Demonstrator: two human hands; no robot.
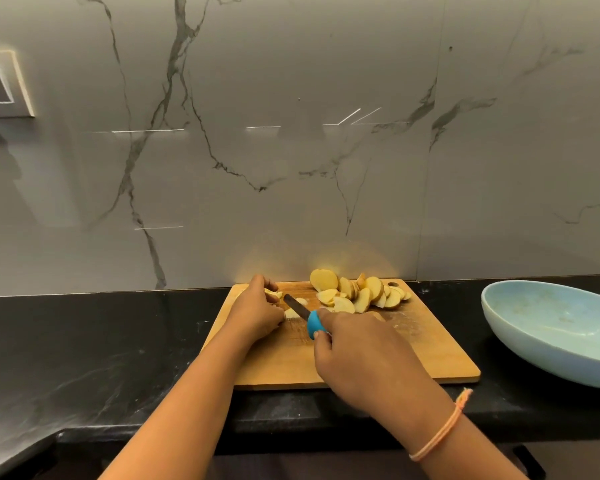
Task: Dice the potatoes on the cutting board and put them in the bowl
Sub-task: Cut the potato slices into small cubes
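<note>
Pale yellow potato slices (pixel 357 292) heaped on board (pixel 413 348); left hand (pixel 257 310) pinches piece (pixel 272 293), right hand (pixel 364 355) grips knife (pixel 305 315).

Kitchen corner: grey marble wall above a black tabletop.
Wall (pixel 291 81) is glossy pale grey stone with dark branching veins; a vertical seam (pixel 427 168) runs right of centre. Thin bright streaks of reflected light (pixel 146 131) lie across it at mid-height. A framed switch plate (pixel 0 84) is mounted at the far left edge. Tabletop (pixel 84 341) is black stone with faint white flecks, meeting the wall in a straight joint.
</note>
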